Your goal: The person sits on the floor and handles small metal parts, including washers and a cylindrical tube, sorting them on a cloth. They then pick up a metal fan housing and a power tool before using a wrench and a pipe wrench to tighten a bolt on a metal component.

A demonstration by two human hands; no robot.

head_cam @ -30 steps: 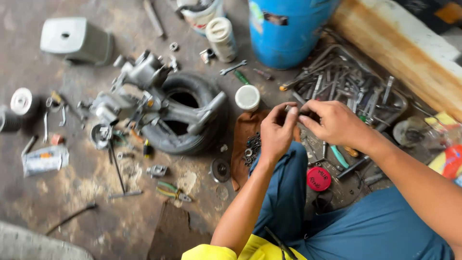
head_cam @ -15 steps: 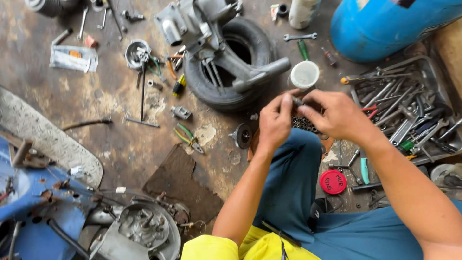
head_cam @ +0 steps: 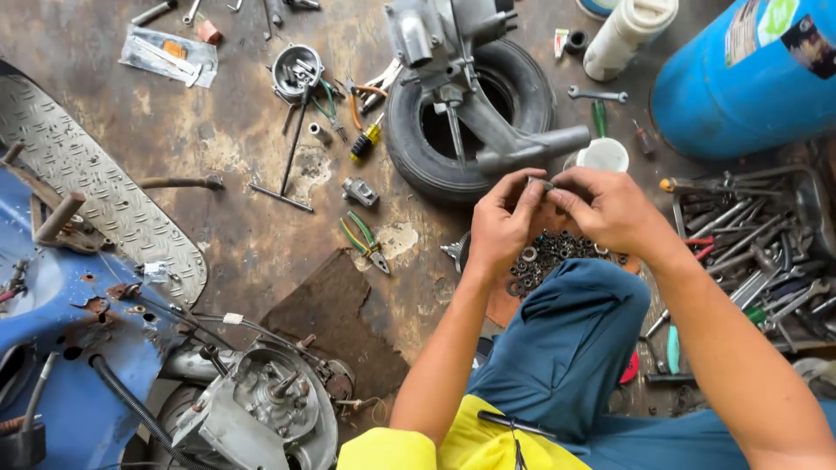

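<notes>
Head view: I'm pinching a small metal part (head_cam: pixel 540 184) between the fingertips of my left hand (head_cam: pixel 502 224) and right hand (head_cam: pixel 610 209), both closed on it, above the pile of washers and nuts (head_cam: pixel 557 254) beside the tyre (head_cam: pixel 470 122).

Left hand (head_cam: pixel 503 222) and right hand (head_cam: pixel 610 209) meet at the fingertips, fingers pinched together.

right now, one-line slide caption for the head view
Both hands, left hand and right hand, pinch a small metal part above a pile of washers.
</notes>
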